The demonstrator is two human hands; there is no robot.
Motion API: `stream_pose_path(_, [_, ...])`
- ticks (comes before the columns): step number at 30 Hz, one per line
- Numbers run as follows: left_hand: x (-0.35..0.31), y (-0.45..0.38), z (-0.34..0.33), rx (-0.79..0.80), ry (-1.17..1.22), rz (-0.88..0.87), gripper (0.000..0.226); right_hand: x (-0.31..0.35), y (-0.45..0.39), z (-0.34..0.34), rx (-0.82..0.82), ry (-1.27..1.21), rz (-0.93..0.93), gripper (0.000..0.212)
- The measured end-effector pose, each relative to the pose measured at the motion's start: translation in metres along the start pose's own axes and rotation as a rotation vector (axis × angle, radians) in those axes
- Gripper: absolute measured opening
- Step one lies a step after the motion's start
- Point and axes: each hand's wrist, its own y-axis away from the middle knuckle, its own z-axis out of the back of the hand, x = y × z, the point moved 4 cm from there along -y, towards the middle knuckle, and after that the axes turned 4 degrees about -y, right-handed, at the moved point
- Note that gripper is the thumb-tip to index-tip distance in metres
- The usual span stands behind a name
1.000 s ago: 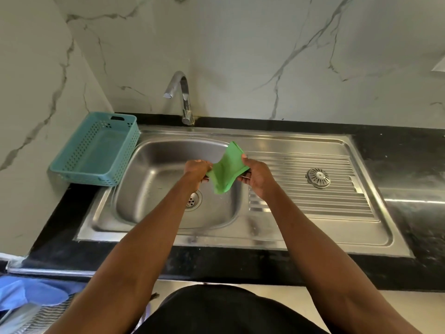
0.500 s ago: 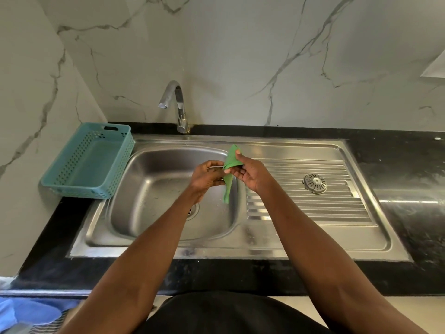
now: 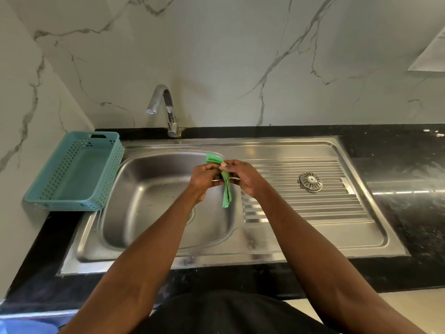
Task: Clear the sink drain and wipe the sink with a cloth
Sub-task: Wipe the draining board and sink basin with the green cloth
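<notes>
A green cloth (image 3: 226, 189), folded into a narrow strip, hangs over the steel sink basin (image 3: 149, 196). My left hand (image 3: 204, 179) and my right hand (image 3: 243, 177) both pinch its upper part, close together above the basin's right side. A short end sticks up behind my fingers, and the long end dangles down. My left forearm hides most of the drain hole (image 3: 191, 216). The round metal drain strainer (image 3: 310, 182) lies out on the ribbed drainboard (image 3: 313, 210), to the right of my hands.
A chrome tap (image 3: 166, 109) stands behind the basin. A teal perforated basket (image 3: 77, 172) sits on the black counter (image 3: 409, 169) to the left of the sink, against the marble wall. Water droplets dot the basin floor.
The cloth went from a spread sheet to a narrow folded strip. My hands have come closer together over the basin, and the view has tilted slightly upward.
</notes>
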Motion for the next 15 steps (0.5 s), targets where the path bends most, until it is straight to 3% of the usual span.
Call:
stream_pose_path(5, [0.007,-0.009,-0.011,0.022,0.179,0.134,0.011,0.003,0.003,0.009,-0.029,-0.037,-0.003,0.034])
stream_pose_path(10, [0.01,-0.014,-0.019,0.018,0.056,0.137,0.019,-0.002,-0.003,0.018,-0.086,-0.133,-0.025,0.035])
stream_pose_path(15, [0.019,-0.017,-0.023,-0.125,0.036,0.228,0.039,-0.004,-0.005,0.029,-0.183,-0.179,-0.043,0.024])
